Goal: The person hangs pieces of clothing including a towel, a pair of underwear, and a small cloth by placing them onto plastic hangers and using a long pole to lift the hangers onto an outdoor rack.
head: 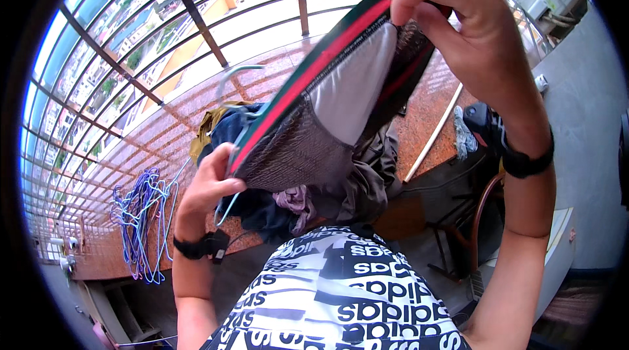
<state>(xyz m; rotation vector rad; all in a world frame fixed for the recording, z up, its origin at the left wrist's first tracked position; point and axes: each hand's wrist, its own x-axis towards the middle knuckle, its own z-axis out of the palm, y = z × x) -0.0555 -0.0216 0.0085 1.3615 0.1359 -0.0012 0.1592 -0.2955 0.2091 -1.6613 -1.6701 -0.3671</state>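
Note:
A pair of dark underpants point(304, 148) with a pale inner panel is stretched at a slant in front of me. Its waistband point(314, 79) has a red stripe edged in green. My left hand point(211, 178) pinches the lower left end of the band. Higher up on the right, my right hand point(442, 11) grips the other end between thumb and fingers. A light blue clothes hanger point(227, 212) passes behind the garment beside my left hand; whether that hand also grips it, I cannot tell. Crumpled clothes point(368, 178) in grey, navy, mauve and mustard lie beneath.
Several blue and purple hangers point(145, 222) lie bunched on the reddish stone counter point(98, 256) at left. A pale stick point(432, 133) and a bundle of grey cord point(463, 133) lie at right. Metal railings point(191, 11) enclose the far side. A chair point(484, 217) stands lower right.

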